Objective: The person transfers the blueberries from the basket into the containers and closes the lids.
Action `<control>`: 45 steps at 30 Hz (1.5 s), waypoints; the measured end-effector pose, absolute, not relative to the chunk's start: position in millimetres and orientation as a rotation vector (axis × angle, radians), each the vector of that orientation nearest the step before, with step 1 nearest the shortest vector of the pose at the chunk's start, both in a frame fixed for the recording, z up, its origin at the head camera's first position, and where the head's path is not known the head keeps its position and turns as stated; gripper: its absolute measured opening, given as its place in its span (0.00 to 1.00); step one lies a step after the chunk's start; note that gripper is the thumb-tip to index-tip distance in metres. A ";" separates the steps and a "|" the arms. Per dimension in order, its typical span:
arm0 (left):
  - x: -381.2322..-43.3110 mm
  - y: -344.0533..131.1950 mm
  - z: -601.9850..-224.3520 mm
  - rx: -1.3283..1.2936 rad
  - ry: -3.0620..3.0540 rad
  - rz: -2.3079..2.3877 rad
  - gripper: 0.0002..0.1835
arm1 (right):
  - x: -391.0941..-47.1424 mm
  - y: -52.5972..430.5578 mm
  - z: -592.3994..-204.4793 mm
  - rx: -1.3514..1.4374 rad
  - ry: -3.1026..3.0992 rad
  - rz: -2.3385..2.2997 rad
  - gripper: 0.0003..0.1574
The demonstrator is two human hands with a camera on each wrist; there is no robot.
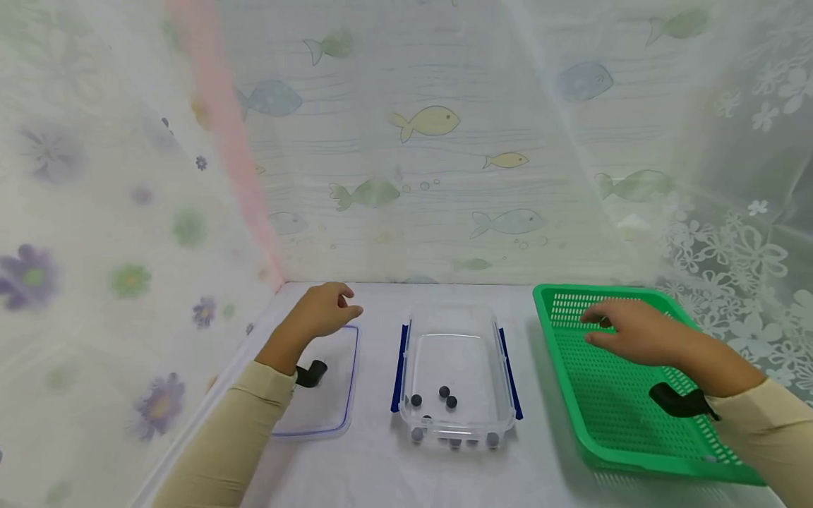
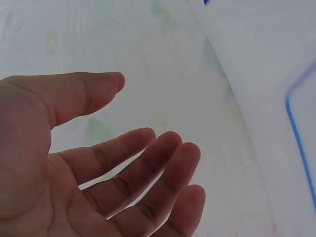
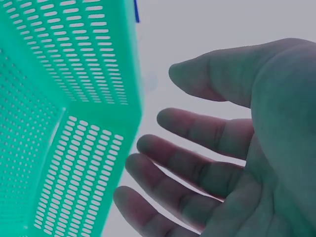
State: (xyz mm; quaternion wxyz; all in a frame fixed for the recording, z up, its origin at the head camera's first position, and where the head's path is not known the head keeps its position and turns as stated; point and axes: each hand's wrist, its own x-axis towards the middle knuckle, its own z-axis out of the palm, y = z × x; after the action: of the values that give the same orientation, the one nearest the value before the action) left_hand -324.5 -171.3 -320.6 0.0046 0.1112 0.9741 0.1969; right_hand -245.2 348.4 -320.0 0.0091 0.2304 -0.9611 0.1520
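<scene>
My left hand [image 1: 322, 312] hovers over the far part of a clear lid [image 1: 336, 398] with a blue edge. Its fingers are loosely bent, and nothing lies between thumb and fingers in the left wrist view. Over the green basket [image 1: 606, 406] hangs my right hand [image 1: 641, 335], holding nothing, its fingers loosely bent in the right wrist view. Between the hands stands a clear plastic box [image 1: 466, 363] with blue side clips [image 1: 400, 368]. Several small dark balls [image 1: 444, 391] lie in its near half, some seen through the front wall.
All of this stands on a white-covered table [image 1: 375, 466]. A curtain with fish prints [image 1: 444, 233] hangs behind it, and flowered sheets [image 1: 95, 282] close off both sides. A small greyish thing [image 1: 710, 458] shows at the basket's near right, too small to identify.
</scene>
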 end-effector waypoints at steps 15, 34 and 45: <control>-314.5 -256.3 -335.0 0.117 3.023 0.443 0.33 | -276.5 282.6 -306.5 0.797 -3.037 0.485 0.24; -299.3 -311.0 -383.3 -0.088 2.886 0.595 0.36 | -290.3 83.5 -324.5 0.898 -3.062 0.746 0.26; -293.0 -323.5 -398.3 -0.173 2.829 0.771 0.33 | -271.2 -5.3 -341.2 0.746 -3.104 1.039 0.23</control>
State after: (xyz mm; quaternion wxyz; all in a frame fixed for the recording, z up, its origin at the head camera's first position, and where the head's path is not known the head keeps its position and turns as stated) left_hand -293.0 -323.5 -398.3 0.1020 -0.0584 0.9581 0.2612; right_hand -271.2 -5.3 -341.2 -0.1078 0.2209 -0.9192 0.3077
